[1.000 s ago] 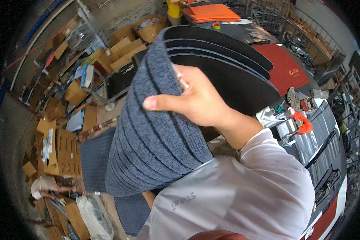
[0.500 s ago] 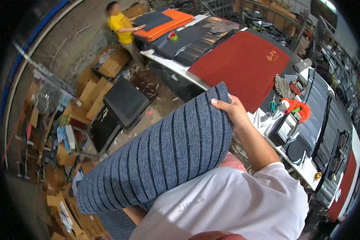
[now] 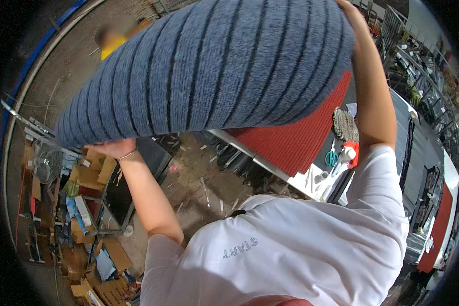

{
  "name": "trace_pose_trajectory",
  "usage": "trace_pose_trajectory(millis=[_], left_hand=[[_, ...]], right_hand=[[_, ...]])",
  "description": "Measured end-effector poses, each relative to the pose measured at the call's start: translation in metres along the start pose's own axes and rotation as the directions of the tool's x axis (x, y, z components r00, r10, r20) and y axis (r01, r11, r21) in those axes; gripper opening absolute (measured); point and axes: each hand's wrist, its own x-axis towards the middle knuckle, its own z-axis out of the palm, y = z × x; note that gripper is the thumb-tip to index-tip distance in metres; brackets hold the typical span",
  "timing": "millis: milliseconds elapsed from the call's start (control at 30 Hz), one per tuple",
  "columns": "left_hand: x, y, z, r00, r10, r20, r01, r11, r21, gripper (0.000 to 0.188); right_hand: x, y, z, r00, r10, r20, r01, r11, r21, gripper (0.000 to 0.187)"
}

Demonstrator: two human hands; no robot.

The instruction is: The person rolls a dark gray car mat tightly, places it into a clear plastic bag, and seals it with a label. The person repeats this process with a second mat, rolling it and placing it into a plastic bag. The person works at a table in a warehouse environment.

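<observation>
A large rolled blue-grey carpet with dark stripes is raised in front of me, slanting from lower left to upper right. My left hand bears up its left end from below, palm upward, with the fingertips partly hidden by the roll. At the upper right, my right hand grips the other end; most of its fingers are out of sight behind the carpet. Beneath and beyond the roll, a red ribbed mat lies on the table, partly covered from view.
Teal scissors, a grey woven piece and a red-and-white item lie on the table to the right. A black-topped cart and cardboard boxes stand on the left. A person in a yellow top is at the far left.
Both hands have lifted the rolled carpet up and away from my body. My left hand, hidden before, now shows under its left end. The roll now covers much of the far table.
</observation>
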Motion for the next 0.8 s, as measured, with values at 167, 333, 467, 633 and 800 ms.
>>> trace_pose_trajectory(millis=[167,333,467,633,800], left_hand=[[-0.027,-0.114,-0.011,0.919,-0.391,-0.053,0.394,0.906,0.154,0.106],[-0.101,-0.244,-0.131,0.560,-0.745,-0.363,0.820,0.562,0.111,0.074],[-0.159,-0.321,-0.221,0.110,-0.867,-0.486,0.977,0.004,0.213,0.083],[-0.206,-0.317,-0.251,0.226,-0.709,-0.668,0.929,-0.049,0.367,0.108],[-0.231,-0.323,-0.263,0.334,-0.648,-0.685,0.914,0.045,0.403,0.102]], right_hand=[[-0.018,0.016,-0.116,0.927,-0.043,-0.372,-0.031,0.982,-0.189,0.050],[-0.032,0.180,-0.311,0.786,0.259,-0.561,-0.444,0.869,-0.220,0.077],[-0.096,0.340,-0.451,0.561,0.386,-0.732,-0.554,0.832,0.014,0.071],[-0.114,0.377,-0.466,0.432,0.507,-0.746,-0.628,0.763,0.155,0.056],[-0.105,0.368,-0.429,0.421,0.261,-0.869,-0.475,0.879,0.034,0.051]])
